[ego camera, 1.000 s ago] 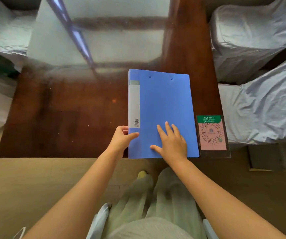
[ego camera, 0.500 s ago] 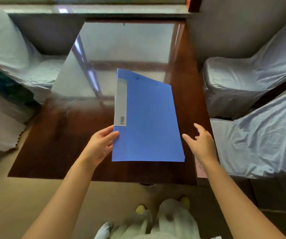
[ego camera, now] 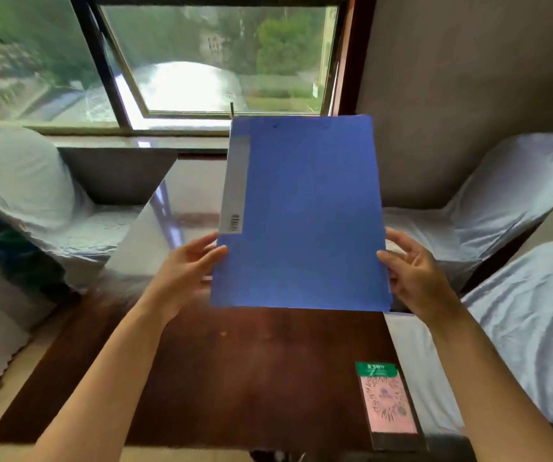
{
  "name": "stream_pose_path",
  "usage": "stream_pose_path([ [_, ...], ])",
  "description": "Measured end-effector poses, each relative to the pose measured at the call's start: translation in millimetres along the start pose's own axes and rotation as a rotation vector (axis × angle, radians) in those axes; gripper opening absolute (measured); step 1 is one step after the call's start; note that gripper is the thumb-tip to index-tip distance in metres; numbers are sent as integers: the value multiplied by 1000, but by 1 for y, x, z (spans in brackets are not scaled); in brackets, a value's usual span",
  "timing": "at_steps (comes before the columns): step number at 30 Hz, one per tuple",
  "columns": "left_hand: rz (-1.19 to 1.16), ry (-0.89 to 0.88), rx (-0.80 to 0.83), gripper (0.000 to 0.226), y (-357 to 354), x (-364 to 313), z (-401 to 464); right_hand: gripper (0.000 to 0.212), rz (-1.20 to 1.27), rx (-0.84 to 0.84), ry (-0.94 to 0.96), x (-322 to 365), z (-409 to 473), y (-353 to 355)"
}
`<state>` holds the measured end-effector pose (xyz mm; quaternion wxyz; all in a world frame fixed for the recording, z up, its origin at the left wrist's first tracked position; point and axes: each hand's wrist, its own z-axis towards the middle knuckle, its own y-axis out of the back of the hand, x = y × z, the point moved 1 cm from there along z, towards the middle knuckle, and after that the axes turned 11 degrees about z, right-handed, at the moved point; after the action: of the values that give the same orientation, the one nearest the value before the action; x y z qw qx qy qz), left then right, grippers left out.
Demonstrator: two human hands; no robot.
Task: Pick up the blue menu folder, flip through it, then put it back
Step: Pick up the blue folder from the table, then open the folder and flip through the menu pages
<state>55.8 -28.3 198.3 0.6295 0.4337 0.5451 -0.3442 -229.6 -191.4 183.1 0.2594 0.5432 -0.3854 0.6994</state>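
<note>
Left hand (ego camera: 186,266) grips the blue menu folder (ego camera: 301,215) at its lower left edge, thumb lying on the front cover just under the grey spine label (ego camera: 234,185), the other fingers hidden behind the folder; the hand is closed on it. Further left, a chair under a white cloth cover (ego camera: 18,181) stands beside the dark wooden table (ego camera: 235,378), whose glossy top mirrors the window (ego camera: 201,58) behind it; the window looks out on blurred greenery and a pale roof.

Moving to the middle, the folder is lifted clear of the tabletop, held closed and nearly upright with its front cover facing the camera; the spine runs down its left side, and the label carries a small barcode at its foot; the top edge reaches up to the window sill in the view.

On the far side of the folder, the right hand (ego camera: 415,278) holds the lower right edge, thumb tip on the front cover, fingers curled round behind; it too is clamped on the folder. Below it, near the table's right front corner, a pink and green QR code card (ego camera: 388,401) lies flat, well apart from the folder; beyond the table's right edge sit two more white-covered chairs (ego camera: 508,208).
</note>
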Motion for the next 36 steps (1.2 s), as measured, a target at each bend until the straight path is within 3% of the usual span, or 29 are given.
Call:
stream_pose_path([
  [3,261,-104,-12,77,-7,-8,-11,33,-42,-5,69,9,1,-2],
  [6,693,-279,26,102,-26,8,-25,33,-74,5,84,13,3,-3],
  [10,870,-275,-51,101,-33,25,-33,34,-72,75,62,18,5,-1],
  [17,623,-172,44,47,-31,31,-40,36,-13,131,71,23,9,-7],
  [19,461,-118,5,45,-35,35,-41,39,1,119,71,19,10,-7],
  [23,17,-59,-15,81,-37,38,-38,44,24,67,74,11,7,1],
  [28,-150,91,-116,33,-33,21,-25,49,30,30,117,10,2,6],
  [31,-129,140,-159,21,-25,20,-22,45,3,-34,163,11,-2,8],
  [34,-293,168,-149,5,-21,33,-26,49,-5,-79,179,10,-5,13],
  [36,-448,183,-139,6,-22,40,-30,47,-4,-89,174,8,-7,16],
])
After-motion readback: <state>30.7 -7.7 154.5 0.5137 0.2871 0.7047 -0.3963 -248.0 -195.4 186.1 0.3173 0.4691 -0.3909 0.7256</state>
